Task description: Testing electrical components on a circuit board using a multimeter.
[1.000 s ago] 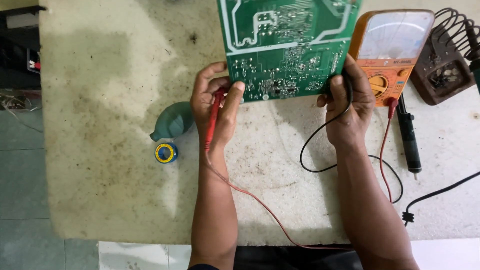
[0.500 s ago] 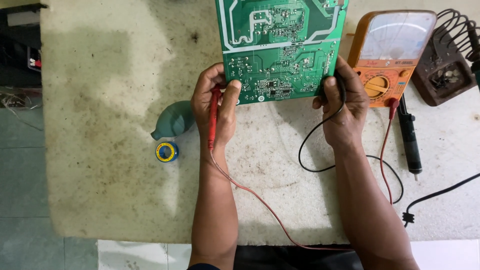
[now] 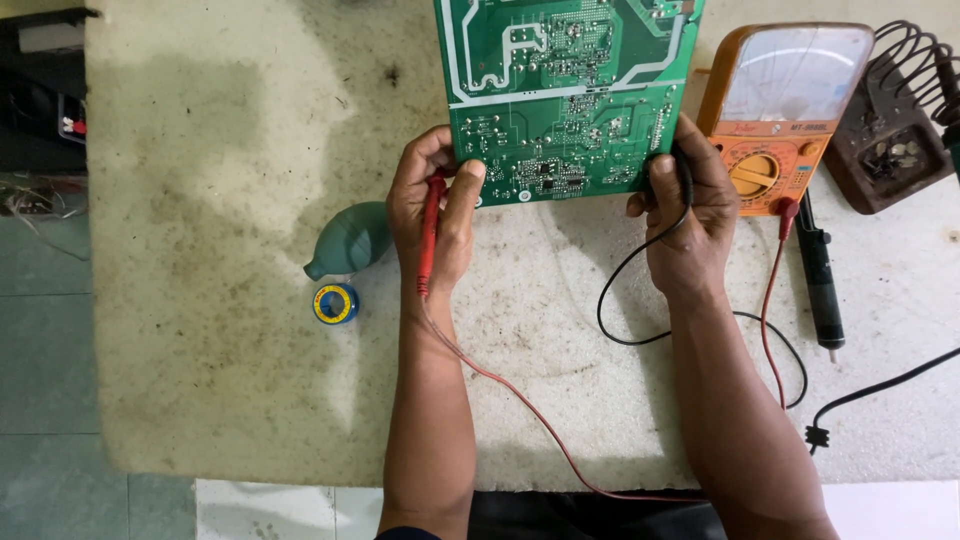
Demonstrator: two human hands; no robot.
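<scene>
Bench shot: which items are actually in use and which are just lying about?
In use:
left hand with red probe
right hand with black lead
green circuit board
orange multimeter

Lying about:
green blower bulb
solder reel
black desoldering pump
soldering iron stand

Stained workbench (image 3: 220,380) with multimeter (image 3: 780,120), solder reel (image 3: 335,303)
</scene>
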